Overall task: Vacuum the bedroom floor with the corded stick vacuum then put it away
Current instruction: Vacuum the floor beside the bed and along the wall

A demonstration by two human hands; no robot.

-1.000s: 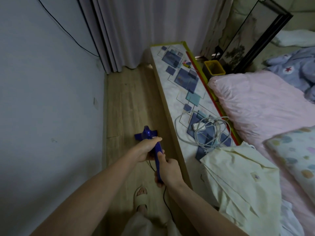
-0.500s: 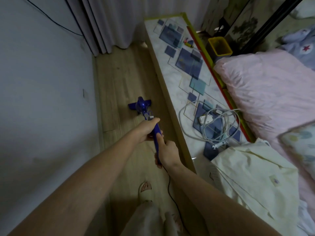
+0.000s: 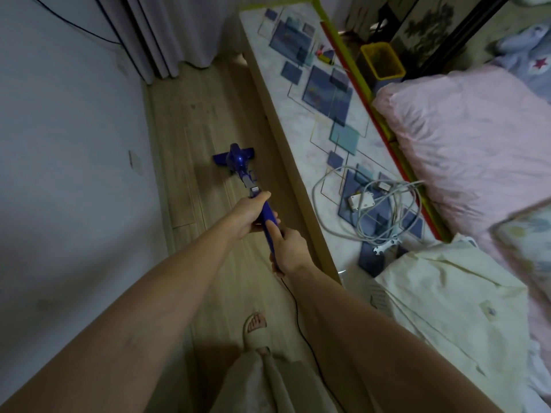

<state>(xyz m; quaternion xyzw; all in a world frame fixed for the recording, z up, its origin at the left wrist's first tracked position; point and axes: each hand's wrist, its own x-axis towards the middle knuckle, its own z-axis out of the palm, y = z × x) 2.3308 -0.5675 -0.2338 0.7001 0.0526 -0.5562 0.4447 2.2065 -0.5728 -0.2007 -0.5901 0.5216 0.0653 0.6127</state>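
The person stands in the narrow strip of wood floor between the pale wall and a long low bench with a patterned marbled top. Both hands grip the blue stick vacuum. The left hand is the forward one, its fingers wrapped around the upper part of the blue handle, thumb on top. The right hand sits just behind it at the rear end of the handle, fingers curled underneath and the index finger laid straight along the top of the handle.

The vacuum angles down and away from the person. Its floor head lies flat on the boards, about midway along the strip, close to the bench's side but not visibly touching it. A thin black cord trails from the rear of the handle down past the right forearm toward the floor.

One foot in a pale slide sandal rests on the floor below the hands. On the bench top lie a loose coil of grey cable with a white adapter box, and a folded cream garment at the near end. A yellow bin stands beyond the bench. A pink quilt covers the bed to the right. Grey curtains hang at the far end of the floor strip.
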